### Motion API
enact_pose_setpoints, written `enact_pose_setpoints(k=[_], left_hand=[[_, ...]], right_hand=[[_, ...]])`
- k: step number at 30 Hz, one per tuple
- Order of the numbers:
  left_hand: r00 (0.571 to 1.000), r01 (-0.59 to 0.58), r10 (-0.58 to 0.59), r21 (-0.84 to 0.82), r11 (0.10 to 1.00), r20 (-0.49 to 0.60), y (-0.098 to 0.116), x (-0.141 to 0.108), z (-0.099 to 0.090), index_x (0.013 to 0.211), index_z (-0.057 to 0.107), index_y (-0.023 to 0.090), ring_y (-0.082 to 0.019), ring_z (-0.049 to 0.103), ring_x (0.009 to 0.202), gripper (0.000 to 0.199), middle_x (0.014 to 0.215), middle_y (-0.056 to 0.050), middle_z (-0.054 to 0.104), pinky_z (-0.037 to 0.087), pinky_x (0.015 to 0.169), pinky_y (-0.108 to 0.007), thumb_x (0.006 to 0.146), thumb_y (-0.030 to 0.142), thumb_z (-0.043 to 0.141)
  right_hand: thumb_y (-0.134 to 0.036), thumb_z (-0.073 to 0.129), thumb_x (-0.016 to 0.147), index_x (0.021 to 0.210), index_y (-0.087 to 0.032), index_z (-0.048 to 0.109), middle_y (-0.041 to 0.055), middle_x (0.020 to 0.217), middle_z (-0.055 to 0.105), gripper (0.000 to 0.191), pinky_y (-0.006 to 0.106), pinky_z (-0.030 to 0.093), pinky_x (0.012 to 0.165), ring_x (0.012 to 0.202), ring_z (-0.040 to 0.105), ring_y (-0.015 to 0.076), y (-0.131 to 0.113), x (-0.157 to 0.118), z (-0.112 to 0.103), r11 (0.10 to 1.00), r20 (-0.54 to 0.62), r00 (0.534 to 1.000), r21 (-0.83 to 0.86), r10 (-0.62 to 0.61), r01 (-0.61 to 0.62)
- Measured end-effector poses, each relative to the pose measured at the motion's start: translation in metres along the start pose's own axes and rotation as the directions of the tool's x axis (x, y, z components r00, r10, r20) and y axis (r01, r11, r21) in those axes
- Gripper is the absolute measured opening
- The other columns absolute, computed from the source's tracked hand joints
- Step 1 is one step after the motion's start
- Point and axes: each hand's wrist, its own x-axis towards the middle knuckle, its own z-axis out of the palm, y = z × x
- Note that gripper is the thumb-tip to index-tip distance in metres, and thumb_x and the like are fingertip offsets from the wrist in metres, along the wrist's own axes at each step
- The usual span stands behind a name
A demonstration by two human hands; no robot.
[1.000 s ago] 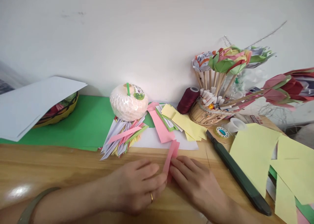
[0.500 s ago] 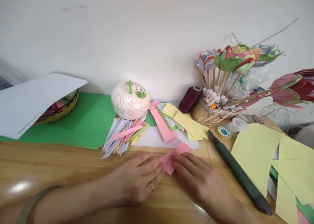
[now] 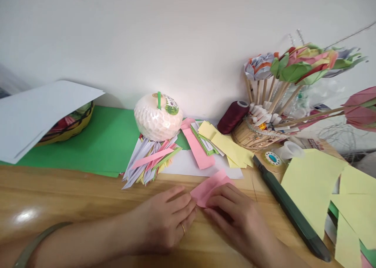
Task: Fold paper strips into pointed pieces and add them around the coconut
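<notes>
A small sheet of pink paper [image 3: 207,189] with a crease lies on the wooden table between my hands. My left hand [image 3: 169,215] is closed on its left corner, with a gold ring on one finger. My right hand [image 3: 236,213] bends over the paper's right side, its fingers gripping the lower right edge; the thumb shows below. Just beyond the paper lie pink strips [image 3: 199,150] and yellow strips [image 3: 227,142]. A pile of folded paper pieces [image 3: 149,164] in white, pink, green and yellow sits past my left hand.
A wrapped coconut [image 3: 158,117] stands at the back. Right of it are a maroon thread spool [image 3: 233,117] and a basket [image 3: 249,136] of paper flowers. A dark green paper knife or cutter [image 3: 293,209] and yellow sheets [image 3: 311,185] lie right. White sheets [image 3: 49,111] cover a basket left.
The pink paper looks more spread open than before, its right side turned. My right hand's fingers have shifted, with the thumb now showing beneath. The left hand stays nearly in place.
</notes>
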Motion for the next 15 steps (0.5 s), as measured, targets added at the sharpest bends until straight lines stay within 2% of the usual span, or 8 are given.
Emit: enact_pose_setpoints(k=[5, 10, 15], left_hand=[[0.998, 0.059, -0.061, -0.056, 0.997, -0.033, 0.0021, 0.0032, -0.0004, 0.106, 0.063, 0.005, -0.020, 0.060, 0.090, 0.036, 0.099, -0.010, 0.068, 0.048, 0.086, -0.036, 0.093, 0.007, 0.030], [0.990, 0.143, -0.140, -0.114, 0.983, 0.033, 0.0029, 0.0063, 0.0008, 0.109, 0.061, 0.006, -0.020, 0.060, 0.084, 0.037, 0.094, -0.009, 0.066, 0.051, 0.078, -0.032, 0.096, 0.009, 0.027], [0.991, 0.133, -0.129, -0.115, 0.984, 0.040, 0.0039, 0.0048, 0.0029, 0.107, 0.061, 0.005, -0.020, 0.058, 0.085, 0.035, 0.097, -0.011, 0.065, 0.049, 0.082, -0.034, 0.094, 0.007, 0.029]], right_hand=[[-0.020, 0.051, 0.091, 0.079, -0.019, 0.058, 0.0038, 0.081, 0.056, 0.014, 0.028, 0.046, 0.063, 0.073, 0.054, 0.0162, 0.0037, -0.0001, 0.0040, 0.978, 0.024, 0.986, 0.122, 0.165, -0.167], [-0.016, 0.051, 0.089, 0.077, -0.019, 0.056, 0.0036, 0.083, 0.055, 0.014, 0.027, 0.045, 0.062, 0.072, 0.054, 0.0156, 0.0042, 0.0025, 0.0043, 0.977, 0.042, 0.984, 0.121, 0.172, -0.176], [-0.014, 0.046, 0.089, 0.074, -0.018, 0.056, 0.0039, 0.079, 0.055, 0.019, 0.027, 0.045, 0.060, 0.070, 0.054, 0.0157, 0.0003, 0.0042, 0.0044, 0.982, 0.008, 0.986, 0.092, 0.165, -0.165]])
